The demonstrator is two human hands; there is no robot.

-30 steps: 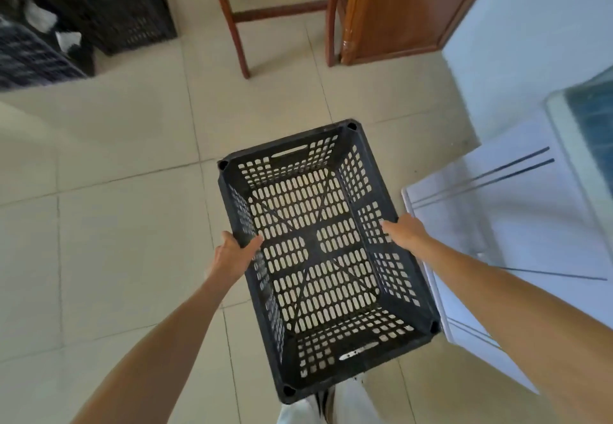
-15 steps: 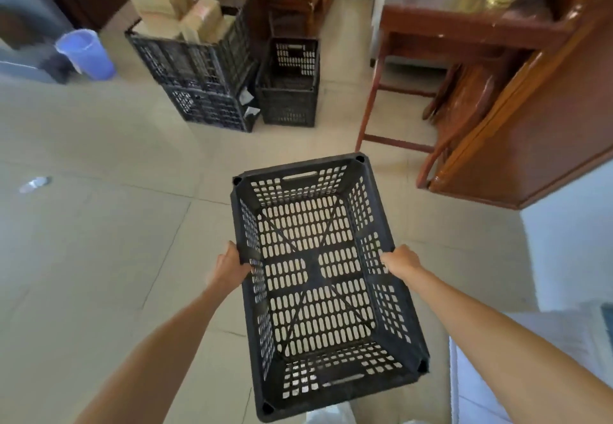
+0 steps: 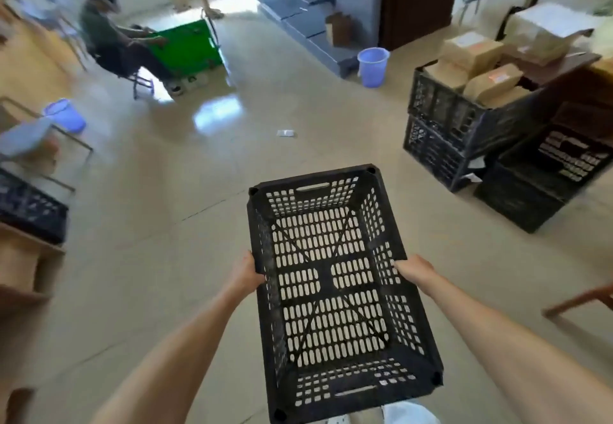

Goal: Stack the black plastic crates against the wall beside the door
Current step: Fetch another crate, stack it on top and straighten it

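I carry an empty black perforated plastic crate [image 3: 331, 291] in front of me, open side up, above the tiled floor. My left hand [image 3: 247, 272] grips its left long rim. Over the right long rim curl the fingers of my right hand [image 3: 413, 271]. At the right stand two stacked black crates [image 3: 441, 125], the upper one full of cardboard boxes. Another black crate [image 3: 537, 184] sits next to that stack, on the floor. A further black crate [image 3: 30, 208] lies on a surface at the left edge.
A person sits on a chair [image 3: 109, 42] at the far left by a green cart [image 3: 185, 47]. Two lilac buckets [image 3: 373, 65] [image 3: 64, 118] stand on the floor. A wooden table [image 3: 564, 68] with boxes is at the right. A scrap of paper [image 3: 285, 132] lies mid-floor.
The view has swung left, from the wall and wooden furniture to the open room. The crate stack now lies at my right. Both hands keep their hold on the crate.
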